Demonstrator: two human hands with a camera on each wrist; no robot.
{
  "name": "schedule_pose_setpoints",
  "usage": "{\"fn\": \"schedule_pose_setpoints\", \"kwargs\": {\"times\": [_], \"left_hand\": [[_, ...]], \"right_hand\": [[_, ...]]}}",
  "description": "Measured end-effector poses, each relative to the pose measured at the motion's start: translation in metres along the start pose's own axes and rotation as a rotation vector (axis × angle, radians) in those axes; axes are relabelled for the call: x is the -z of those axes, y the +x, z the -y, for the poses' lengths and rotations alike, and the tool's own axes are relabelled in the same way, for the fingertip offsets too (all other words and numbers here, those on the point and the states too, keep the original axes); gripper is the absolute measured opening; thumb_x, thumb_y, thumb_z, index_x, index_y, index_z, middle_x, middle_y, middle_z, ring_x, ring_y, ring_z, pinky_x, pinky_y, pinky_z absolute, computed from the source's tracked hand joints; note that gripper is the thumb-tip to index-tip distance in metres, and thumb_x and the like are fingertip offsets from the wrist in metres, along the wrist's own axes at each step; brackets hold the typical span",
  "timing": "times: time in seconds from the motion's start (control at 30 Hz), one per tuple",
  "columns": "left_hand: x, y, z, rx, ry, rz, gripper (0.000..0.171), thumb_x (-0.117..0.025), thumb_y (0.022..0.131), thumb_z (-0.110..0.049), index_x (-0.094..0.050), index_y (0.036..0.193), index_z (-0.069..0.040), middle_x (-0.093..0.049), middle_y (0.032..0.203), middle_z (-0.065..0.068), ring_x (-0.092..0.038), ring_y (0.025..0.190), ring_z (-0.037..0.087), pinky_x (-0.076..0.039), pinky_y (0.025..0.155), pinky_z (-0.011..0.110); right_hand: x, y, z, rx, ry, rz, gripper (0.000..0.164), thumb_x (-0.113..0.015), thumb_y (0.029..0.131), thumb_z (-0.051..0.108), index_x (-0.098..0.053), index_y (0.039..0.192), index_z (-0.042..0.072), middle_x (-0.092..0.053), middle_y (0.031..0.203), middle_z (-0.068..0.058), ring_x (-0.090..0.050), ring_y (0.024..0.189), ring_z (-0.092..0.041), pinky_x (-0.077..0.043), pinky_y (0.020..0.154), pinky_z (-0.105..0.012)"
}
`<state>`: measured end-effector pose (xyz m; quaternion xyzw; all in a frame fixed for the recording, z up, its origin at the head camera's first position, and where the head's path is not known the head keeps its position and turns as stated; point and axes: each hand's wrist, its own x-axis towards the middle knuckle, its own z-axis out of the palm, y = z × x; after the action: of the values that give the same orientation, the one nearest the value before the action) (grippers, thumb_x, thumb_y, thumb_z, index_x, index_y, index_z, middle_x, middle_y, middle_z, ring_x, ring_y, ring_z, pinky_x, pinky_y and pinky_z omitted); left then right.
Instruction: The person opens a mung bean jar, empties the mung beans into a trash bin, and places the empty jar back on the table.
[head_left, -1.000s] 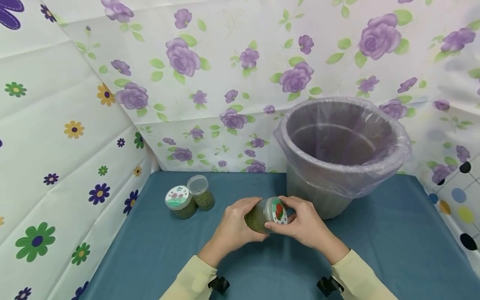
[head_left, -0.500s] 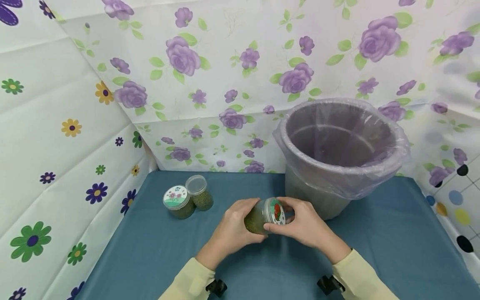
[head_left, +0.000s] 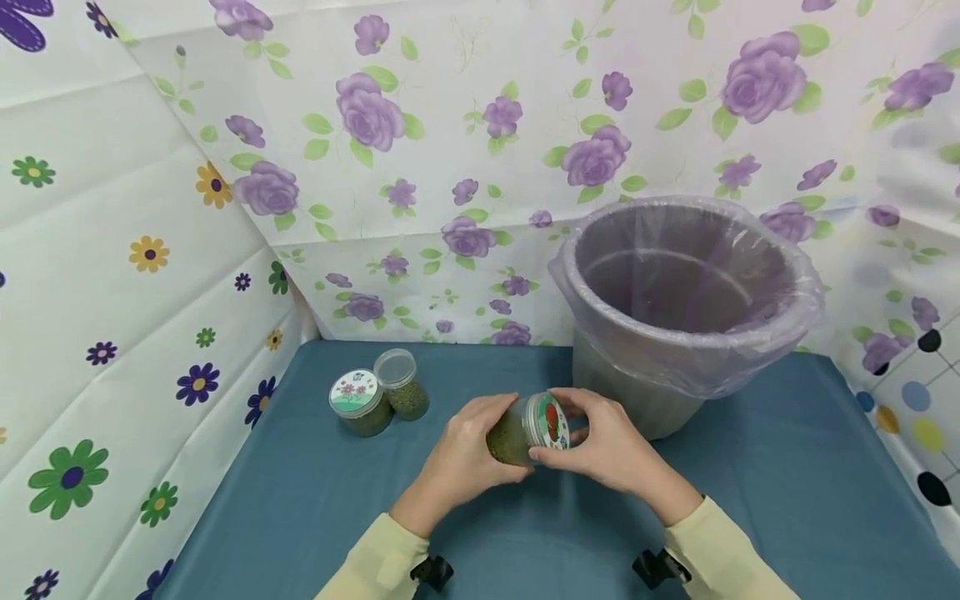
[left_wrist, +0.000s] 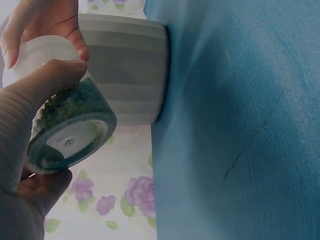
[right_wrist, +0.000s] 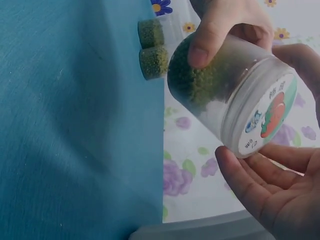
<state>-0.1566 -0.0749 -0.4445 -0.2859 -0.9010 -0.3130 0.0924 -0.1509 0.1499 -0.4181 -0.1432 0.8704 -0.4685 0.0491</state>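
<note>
A clear plastic jar (head_left: pixel 512 435) of green granules lies tilted on its side between both hands, above the table. My left hand (head_left: pixel 467 450) grips the jar's body near its base, thumb and fingers on opposite sides. With thumb and fingertips, my right hand (head_left: pixel 606 440) pinches the rim of the jar's lid (head_left: pixel 552 423), which carries a red and green picture label. In the right wrist view the lid (right_wrist: pixel 267 112) sits on the jar's mouth, and the granules rest toward the base. The left wrist view shows the jar's round bottom (left_wrist: pixel 72 142).
Two more jars stand at the table's left rear: a wide one (head_left: pixel 362 404) with a flowered lid label and a smaller one (head_left: pixel 405 387) with a plain lid. Behind my right hand stands a grey bin (head_left: pixel 630 400) lined with a purple bag. Flowered sheets (head_left: pixel 450 208) back the blue table (head_left: pixel 300 517).
Both hands keep their hold on the jar and its lid. My right hand's fingers have shifted slightly left along the lid's rim.
</note>
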Motion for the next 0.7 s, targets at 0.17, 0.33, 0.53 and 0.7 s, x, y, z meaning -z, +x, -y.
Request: {"fn": "schedule_pose_setpoints", "kwargs": {"times": [0.17,0.33,0.53,0.7], "left_hand": [[0.0006,-0.0001,-0.0004,-0.016,0.011,-0.010,0.087,-0.079,0.067,-0.049,-0.041,0.141,-0.024,-0.049,0.136,-0.003,-0.049,0.123,0.014,-0.053,0.088,0.031],[0.0015,-0.0026,0.0010,-0.026,0.014,-0.005,0.088,-0.077,0.068,-0.052,-0.039,0.142,-0.025,-0.049,0.137,-0.003,-0.047,0.124,0.015,-0.052,0.091,0.032],[0.0022,-0.0035,0.0042,-0.014,0.001,-0.020,0.087,-0.078,0.067,-0.050,-0.039,0.141,-0.028,-0.049,0.137,-0.006,-0.047,0.124,0.011,-0.052,0.090,0.031],[0.0034,-0.0041,0.0065,-0.023,0.014,-0.042,0.087,-0.079,0.066,-0.049,-0.039,0.141,-0.027,-0.049,0.136,-0.005,-0.048,0.123,0.012,-0.053,0.088,0.031]], "right_hand": [[-0.0018,0.0012,0.0017,-0.056,-0.005,-0.014,0.081,-0.073,0.064,0.064,-0.051,0.129,0.022,-0.061,0.108,0.005,-0.063,0.088,-0.012,-0.055,0.064,-0.022],[-0.0029,0.0010,0.0030,-0.032,0.006,0.001,0.075,-0.075,0.064,0.061,-0.052,0.126,0.025,-0.060,0.109,0.007,-0.062,0.090,-0.012,-0.055,0.067,-0.021],[-0.0039,0.0030,0.0060,-0.023,0.005,0.014,0.074,-0.074,0.066,0.061,-0.050,0.127,0.028,-0.059,0.113,0.007,-0.062,0.092,-0.013,-0.055,0.069,-0.021],[-0.0080,0.0050,0.0080,-0.062,-0.001,-0.016,0.072,-0.072,0.064,0.065,-0.053,0.123,0.029,-0.060,0.109,0.008,-0.061,0.092,-0.012,-0.055,0.065,-0.023]]}}
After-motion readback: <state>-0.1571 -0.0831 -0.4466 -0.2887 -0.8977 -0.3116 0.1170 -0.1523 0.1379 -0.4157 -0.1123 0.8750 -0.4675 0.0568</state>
